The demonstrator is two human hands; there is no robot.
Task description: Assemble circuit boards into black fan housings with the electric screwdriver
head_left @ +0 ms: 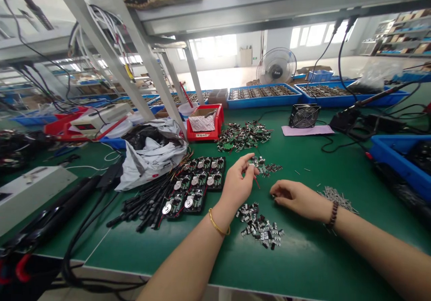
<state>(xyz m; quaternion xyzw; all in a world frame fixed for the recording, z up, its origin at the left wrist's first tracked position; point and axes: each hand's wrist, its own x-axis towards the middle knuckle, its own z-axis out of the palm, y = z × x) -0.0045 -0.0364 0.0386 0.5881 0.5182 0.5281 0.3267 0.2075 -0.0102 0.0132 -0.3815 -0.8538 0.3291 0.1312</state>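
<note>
In head view, my left hand (pixel 237 180) pinches a tiny red-wired part (pixel 257 182) above the green counter (pixel 303 260); my right hand (pixel 293 198) is half curled near small black-and-silver metal pieces (pixel 261 227), I cannot tell if holding anything

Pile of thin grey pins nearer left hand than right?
No, the pins lie by the wrist of the right hand, well away from the left hand.
</note>
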